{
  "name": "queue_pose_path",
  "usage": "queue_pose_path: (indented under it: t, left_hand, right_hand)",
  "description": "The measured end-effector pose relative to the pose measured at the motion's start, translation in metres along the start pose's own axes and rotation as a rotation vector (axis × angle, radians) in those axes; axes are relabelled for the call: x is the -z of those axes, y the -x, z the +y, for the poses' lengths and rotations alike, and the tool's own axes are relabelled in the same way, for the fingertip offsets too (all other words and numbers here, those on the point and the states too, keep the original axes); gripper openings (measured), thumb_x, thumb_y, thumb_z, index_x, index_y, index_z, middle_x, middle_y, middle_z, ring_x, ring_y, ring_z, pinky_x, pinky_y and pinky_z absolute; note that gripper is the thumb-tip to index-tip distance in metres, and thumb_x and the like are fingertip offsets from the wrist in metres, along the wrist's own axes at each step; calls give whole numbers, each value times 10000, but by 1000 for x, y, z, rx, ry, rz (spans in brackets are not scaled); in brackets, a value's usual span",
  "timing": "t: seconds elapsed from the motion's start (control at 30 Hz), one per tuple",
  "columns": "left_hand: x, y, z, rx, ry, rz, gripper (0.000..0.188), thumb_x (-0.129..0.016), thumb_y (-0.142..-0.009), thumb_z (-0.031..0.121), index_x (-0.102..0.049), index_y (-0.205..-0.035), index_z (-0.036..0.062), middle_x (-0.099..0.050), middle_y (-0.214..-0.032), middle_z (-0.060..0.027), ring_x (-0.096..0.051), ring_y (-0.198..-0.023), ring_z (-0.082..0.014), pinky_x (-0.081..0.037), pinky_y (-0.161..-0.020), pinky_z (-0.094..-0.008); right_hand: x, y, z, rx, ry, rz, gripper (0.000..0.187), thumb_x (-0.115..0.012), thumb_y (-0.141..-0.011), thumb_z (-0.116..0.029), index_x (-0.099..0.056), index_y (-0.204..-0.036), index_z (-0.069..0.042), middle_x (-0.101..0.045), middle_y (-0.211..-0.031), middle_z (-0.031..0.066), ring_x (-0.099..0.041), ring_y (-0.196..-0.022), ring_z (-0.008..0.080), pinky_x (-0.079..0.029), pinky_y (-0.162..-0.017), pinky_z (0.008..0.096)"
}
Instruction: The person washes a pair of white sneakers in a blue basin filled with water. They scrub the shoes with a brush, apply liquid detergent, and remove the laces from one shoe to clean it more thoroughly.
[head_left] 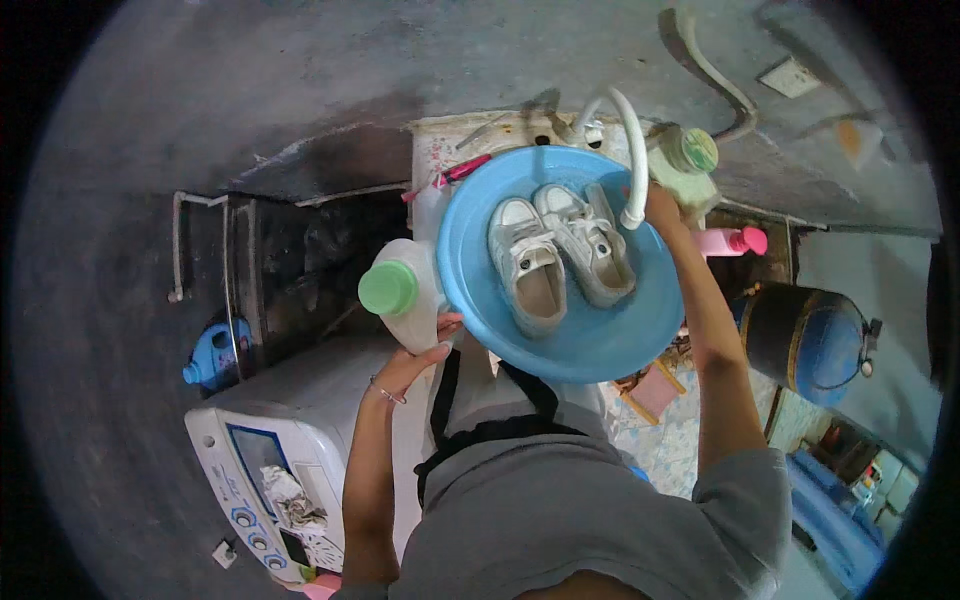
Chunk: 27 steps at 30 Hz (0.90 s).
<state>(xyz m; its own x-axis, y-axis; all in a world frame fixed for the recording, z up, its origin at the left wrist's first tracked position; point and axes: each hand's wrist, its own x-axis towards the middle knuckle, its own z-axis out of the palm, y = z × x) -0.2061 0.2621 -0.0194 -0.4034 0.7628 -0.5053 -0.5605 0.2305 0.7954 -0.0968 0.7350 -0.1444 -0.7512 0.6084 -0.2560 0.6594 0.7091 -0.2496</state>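
A light blue basin stands on the pale sink top in front of me. A pair of light grey lace-up sneakers lies in it, beside a narrow whitish object, perhaps a brush. My left hand is closed about the lower part of a white bottle with a green cap. Its fingertips show close to the basin's near-left rim. At the far-right rim is my right hand, next to the end of a white curved tap spout. The spout and the rim hide most of its fingers.
A pale container with a green lid and a pink bottle stand to the right. On the left are a white washing machine with a crumpled cloth and a blue bottle. A dark-and-blue barrel is farther right.
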Motion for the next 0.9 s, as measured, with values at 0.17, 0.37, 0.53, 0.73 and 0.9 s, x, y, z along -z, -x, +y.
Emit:
queue_pose_path:
  t: [0.17,0.37,0.53,0.73,0.9]
  left_hand:
    - [-7,-10,-17,11,14,108,314,-658,-788,138,-553,-1077,80,-555,-1025,-24,-514,-993,-132,-391,-895,-285]
    - [-49,-18,-34,-239,-75,447,288,-714,-705,-12,-520,-895,84,-487,-864,7,-477,-799,-98,-422,-730,-240]
    - [-49,12,-56,-158,-102,597,293,-697,-699,-40,-497,-859,102,-457,-845,22,-462,-791,-100,-407,-721,-246]
    - [-67,72,-67,-178,24,733,284,-696,-685,-24,-472,-806,102,-440,-820,15,-448,-774,-102,-383,-726,-242]
    - [-81,109,-107,-230,-28,795,276,-692,-684,-33,-462,-780,86,-430,-783,14,-428,-728,-105,-381,-700,-245]
  right_hand:
    - [3,-10,25,-175,34,-213,653,-588,-772,-497,-473,-1151,22,-567,-1120,246,-570,-997,408,-448,-861,478]
    - [-9,6,27,-202,-111,26,554,-657,-749,-470,-561,-1097,-49,-613,-1036,205,-592,-969,365,-476,-799,462]
    - [19,39,-1,-130,-131,205,526,-650,-748,-487,-597,-1037,-51,-640,-943,196,-621,-882,359,-490,-741,458]
    - [50,70,-37,-29,-154,168,498,-645,-756,-465,-604,-1037,-55,-648,-893,202,-623,-840,373,-490,-720,457]
    - [50,87,-52,128,-243,147,436,-659,-772,-417,-594,-943,-21,-625,-777,218,-616,-731,375,-463,-643,435]
